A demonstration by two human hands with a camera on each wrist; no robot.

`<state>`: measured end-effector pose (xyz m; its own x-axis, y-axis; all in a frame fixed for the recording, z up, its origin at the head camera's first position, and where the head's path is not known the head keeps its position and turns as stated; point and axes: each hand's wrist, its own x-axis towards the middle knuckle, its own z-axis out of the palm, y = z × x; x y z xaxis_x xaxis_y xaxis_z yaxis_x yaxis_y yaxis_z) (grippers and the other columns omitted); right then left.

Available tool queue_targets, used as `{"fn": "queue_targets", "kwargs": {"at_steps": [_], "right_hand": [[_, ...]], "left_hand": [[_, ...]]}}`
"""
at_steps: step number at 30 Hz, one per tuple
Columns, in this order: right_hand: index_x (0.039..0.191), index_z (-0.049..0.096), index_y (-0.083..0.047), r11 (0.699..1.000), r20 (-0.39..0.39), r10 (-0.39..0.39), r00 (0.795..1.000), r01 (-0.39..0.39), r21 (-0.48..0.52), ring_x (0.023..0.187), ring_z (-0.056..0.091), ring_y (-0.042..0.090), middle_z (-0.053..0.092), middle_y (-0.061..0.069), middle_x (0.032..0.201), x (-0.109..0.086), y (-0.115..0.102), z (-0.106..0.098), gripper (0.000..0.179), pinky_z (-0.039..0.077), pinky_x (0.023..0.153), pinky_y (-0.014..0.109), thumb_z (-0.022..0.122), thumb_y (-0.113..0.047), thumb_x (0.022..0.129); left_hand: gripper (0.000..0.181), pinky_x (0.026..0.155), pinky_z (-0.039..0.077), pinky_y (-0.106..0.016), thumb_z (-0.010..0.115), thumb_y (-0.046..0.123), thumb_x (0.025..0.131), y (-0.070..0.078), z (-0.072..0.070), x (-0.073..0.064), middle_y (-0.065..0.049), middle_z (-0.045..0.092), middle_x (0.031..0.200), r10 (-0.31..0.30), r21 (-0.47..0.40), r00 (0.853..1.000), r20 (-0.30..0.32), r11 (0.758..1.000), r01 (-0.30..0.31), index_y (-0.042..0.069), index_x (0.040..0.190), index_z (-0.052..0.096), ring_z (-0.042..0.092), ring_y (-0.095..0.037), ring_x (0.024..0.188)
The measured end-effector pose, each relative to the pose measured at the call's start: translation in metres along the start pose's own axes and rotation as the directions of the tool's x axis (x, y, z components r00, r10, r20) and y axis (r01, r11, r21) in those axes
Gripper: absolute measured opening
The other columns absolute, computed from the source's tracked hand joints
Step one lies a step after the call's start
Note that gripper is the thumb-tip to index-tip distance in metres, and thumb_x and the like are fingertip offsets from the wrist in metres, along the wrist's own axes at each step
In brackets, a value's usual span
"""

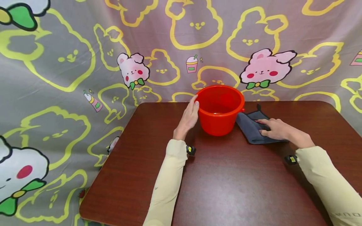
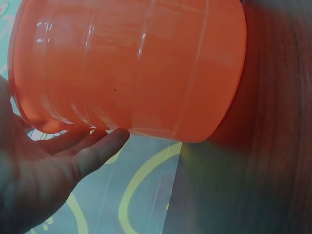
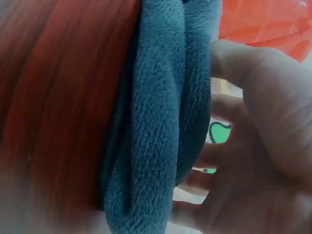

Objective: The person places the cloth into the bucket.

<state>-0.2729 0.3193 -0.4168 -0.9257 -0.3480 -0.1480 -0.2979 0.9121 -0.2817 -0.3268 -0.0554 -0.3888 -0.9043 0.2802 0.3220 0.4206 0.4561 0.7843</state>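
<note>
A red plastic bucket (image 1: 217,124) stands upright towards the back of the table. My left hand (image 1: 188,117) lies along its left side at the rim, with fingers extended against the outer wall; in the left wrist view the fingers (image 2: 105,148) reach along the bucket's ribbed side (image 2: 141,68). Right of the bucket lies a folded grey-blue cloth (image 1: 251,131), with a dark loop at its far corner. My right hand (image 1: 278,129) rests on top of it. In the right wrist view, spread thumb and fingers touch the upper surface of the folded cloth (image 3: 153,117).
The brown wooden table (image 1: 226,188) has rounded corners. A curtain (image 1: 158,37) printed with cartoon rabbits hangs behind it and along the left side. The cloth lies close beside the bucket, near its small side knob.
</note>
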Motion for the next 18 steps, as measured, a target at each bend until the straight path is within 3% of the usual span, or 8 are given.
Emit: {"fn": "queue_targets", "kwargs": {"at_steps": [9,18], "right_hand": [[0.149,0.027,0.005,0.997,0.071,0.075,0.995,-0.075,-0.005,0.113,0.050,0.052,0.045,0.040,0.130,0.004,-0.004,-0.003,0.080,0.043,0.095,0.067,0.067,-0.032,0.091],[0.136,0.043,0.015,0.998,0.091,0.059,0.994,-0.057,-0.025,0.115,0.055,0.051,0.053,0.039,0.128,0.007,-0.011,-0.003,0.059,0.049,0.091,0.060,0.065,-0.018,0.092]], "left_hand": [[0.053,0.120,0.030,-0.040,0.035,0.043,0.104,-0.005,0.003,0.000,0.000,0.038,0.156,-0.019,-0.002,1.000,-0.025,1.000,0.019,0.024,0.154,0.029,0.039,-0.020,0.142],[0.052,0.119,0.032,-0.041,0.035,0.045,0.104,-0.004,0.003,0.001,0.001,0.040,0.155,-0.032,-0.001,0.999,-0.042,0.999,0.032,0.027,0.153,0.031,0.042,-0.019,0.140]]}}
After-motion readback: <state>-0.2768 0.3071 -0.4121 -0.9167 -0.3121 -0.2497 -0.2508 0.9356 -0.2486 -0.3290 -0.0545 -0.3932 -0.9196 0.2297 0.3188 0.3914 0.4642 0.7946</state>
